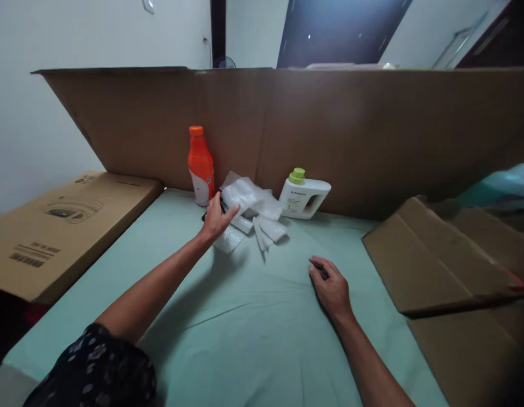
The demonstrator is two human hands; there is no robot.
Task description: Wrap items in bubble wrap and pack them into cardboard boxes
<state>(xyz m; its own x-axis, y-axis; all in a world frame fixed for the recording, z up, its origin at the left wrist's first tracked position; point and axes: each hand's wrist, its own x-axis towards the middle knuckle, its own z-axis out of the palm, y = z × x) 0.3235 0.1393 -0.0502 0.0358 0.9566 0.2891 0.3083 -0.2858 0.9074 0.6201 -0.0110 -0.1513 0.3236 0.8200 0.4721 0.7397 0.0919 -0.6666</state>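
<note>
My left hand [218, 219] reaches forward to the left edge of a loose heap of bubble wrap [248, 198]. Its fingers and thumb are around a black object [222, 204], mostly hidden by the hand and the wrap, so its kind does not show. Just behind that hand stands an orange bottle [201, 164] with an orange cap and a pale label. Right of the wrap is a white jug [304, 198] with a green cap and a side handle. My right hand [332, 286] rests on the green cloth, fingers loosely curled, thumb slightly apart, with no object visible in it.
A tall cardboard panel [363, 135] stands across the back of the green-covered surface [262, 350]. A flat printed carton [70, 226] lies at the left. Cardboard flaps [440, 260] rise at the right, with a teal plastic-wrapped item [499, 186] behind them.
</note>
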